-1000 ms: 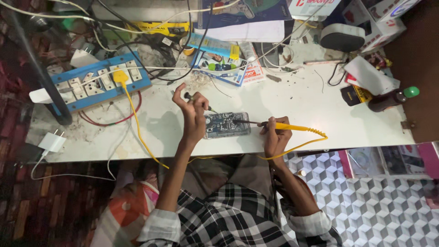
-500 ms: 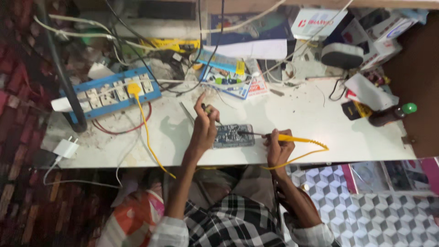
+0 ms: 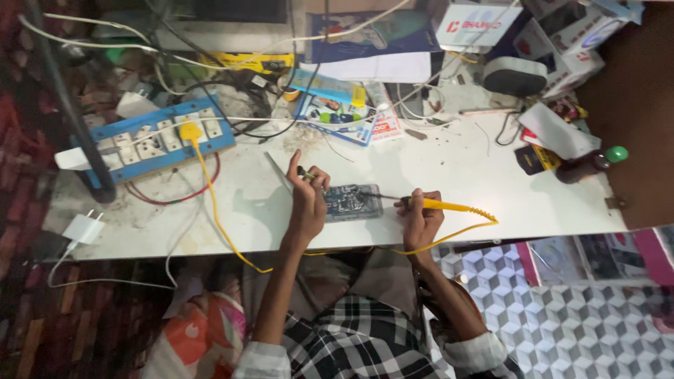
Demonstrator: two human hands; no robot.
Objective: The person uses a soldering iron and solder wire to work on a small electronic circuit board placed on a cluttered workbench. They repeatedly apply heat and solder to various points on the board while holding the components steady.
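1. The person is wearing a checked shirt in black, white and grey.
2. Its sleeves are sitting rolled up near the elbows, showing pale cuffs.
3. The left hand (image 3: 307,203) and right hand (image 3: 419,219) are going bare, without gloves.

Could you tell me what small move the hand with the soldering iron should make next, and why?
Probably ease the soldering iron tip down onto the circuit board: the right hand aims it at the board's right edge, and the left hand steadies the board while pinching a thin wire.
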